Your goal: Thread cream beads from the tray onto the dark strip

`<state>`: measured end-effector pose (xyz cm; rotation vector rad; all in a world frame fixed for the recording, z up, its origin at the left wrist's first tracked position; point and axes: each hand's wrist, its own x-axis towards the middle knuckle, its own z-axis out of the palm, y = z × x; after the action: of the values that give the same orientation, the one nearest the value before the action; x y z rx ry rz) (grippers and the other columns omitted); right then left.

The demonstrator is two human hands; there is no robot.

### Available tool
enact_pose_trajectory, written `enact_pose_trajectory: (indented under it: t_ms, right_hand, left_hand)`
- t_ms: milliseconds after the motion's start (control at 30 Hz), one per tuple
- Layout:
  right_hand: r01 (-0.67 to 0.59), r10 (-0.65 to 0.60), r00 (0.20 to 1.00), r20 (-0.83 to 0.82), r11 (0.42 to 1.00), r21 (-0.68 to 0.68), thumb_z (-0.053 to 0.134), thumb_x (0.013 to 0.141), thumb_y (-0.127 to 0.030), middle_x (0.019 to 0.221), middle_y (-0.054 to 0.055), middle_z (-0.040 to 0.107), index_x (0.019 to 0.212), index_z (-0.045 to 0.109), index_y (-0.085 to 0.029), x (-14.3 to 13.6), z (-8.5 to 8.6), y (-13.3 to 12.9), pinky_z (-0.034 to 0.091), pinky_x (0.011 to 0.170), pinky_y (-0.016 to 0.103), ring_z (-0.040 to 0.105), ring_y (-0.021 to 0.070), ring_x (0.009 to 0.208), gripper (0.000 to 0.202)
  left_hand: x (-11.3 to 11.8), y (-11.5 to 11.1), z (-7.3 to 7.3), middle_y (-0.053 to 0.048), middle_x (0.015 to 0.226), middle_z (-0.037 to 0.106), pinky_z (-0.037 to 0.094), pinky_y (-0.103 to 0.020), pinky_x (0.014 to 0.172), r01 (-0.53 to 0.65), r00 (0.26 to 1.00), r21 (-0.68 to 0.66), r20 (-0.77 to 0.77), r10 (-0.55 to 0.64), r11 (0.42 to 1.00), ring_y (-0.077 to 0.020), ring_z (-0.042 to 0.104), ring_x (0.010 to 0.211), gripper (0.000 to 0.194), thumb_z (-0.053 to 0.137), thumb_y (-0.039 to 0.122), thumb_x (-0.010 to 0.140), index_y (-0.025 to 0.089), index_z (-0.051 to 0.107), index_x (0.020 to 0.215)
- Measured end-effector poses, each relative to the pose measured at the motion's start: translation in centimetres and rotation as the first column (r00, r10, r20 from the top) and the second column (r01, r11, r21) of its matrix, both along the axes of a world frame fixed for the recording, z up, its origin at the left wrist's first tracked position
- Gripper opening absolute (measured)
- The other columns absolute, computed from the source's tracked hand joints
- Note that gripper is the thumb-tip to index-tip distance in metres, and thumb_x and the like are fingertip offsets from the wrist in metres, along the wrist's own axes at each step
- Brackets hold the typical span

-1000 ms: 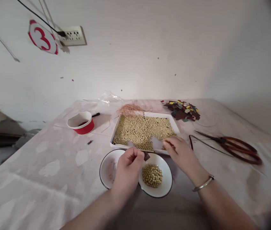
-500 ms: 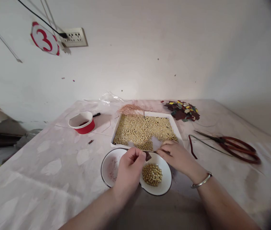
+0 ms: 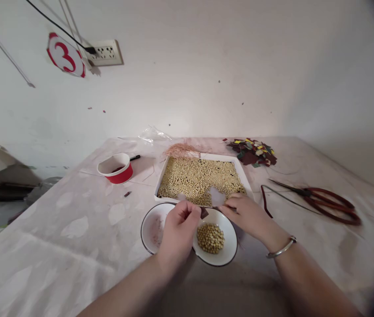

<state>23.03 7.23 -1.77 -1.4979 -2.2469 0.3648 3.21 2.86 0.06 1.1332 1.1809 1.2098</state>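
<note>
My left hand [image 3: 179, 229] is closed in a pinch above the gap between two white bowls. A small dark brown flat piece [image 3: 204, 213] sticks out from its fingertips. Over the near right corner of a white tray [image 3: 249, 190], my right hand [image 3: 248, 215] has its thumb and fingers pressed together. Something thin and dark shows at its fingertips, too small to name. Pale yellow round beads or beans [image 3: 200, 176] fill the tray, with whitish bare patches near the front. The right bowl [image 3: 228, 248] holds larger golden-brown beads [image 3: 210, 238]; the left bowl [image 3: 147, 229] has pinkish crumbs.
Scissors with red-brown handles [image 3: 332, 204] lie at the right beside a dark cord [image 3: 266, 204]. Behind the tray are fine copper-coloured strands [image 3: 183, 150] and a heap of coloured scraps [image 3: 253, 152]. A red-and-white tub [image 3: 120, 175] and a black pen [image 3: 135, 157] stand left.
The view has shifted slightly. My right hand has moved a little to the right, away from the left hand's fingertips. My left hand keeps its pinch on the brown piece.
</note>
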Motion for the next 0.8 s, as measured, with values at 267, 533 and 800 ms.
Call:
enact_pose_trajectory:
  t_ms: [267,533,800]
  right_hand:
    - [0.033,-0.033,0.999,0.002,0.999,0.013,0.052,0.086,-0.033,0.072,0.004,0.063,0.068,0.06,-0.02,0.33,0.07,-0.12,0.043,0.064,0.031,0.058,0.0196,0.073,0.024]
    - [-0.01,0.01,1.0,-0.01,0.999,0.043,0.051,0.084,-0.022,0.072,0.003,0.063,0.07,0.061,-0.02,-0.44,0.43,-0.34,0.042,0.067,0.031,0.058,0.0193,0.075,0.017]
    - [-0.005,0.005,1.0,0.012,0.999,0.036,0.052,0.086,-0.024,0.071,0.005,0.063,0.066,0.063,-0.019,0.0,0.37,-0.29,0.044,0.067,0.033,0.059,0.0208,0.076,0.023]
  left_hand:
    - [0.05,0.04,-0.09,0.001,0.066,0.055,0.038,-0.024,0.06,0.014,1.0,-0.001,-0.003,-0.014,1.0,-0.0131,0.046,0.064,0.022,0.057,0.034,0.081,0.018,0.054,0.066]
    - [0.11,-0.04,-0.25,0.001,0.067,0.058,0.039,-0.024,0.062,0.023,1.0,-0.006,0.007,-0.023,1.0,-0.014,0.049,0.066,0.022,0.058,0.035,0.081,0.019,0.054,0.066]
    - [-0.02,-0.07,-0.14,0.0,0.069,0.06,0.039,-0.024,0.061,0.02,1.0,-0.013,0.015,-0.02,1.0,-0.0141,0.05,0.065,0.022,0.059,0.035,0.081,0.018,0.056,0.067]
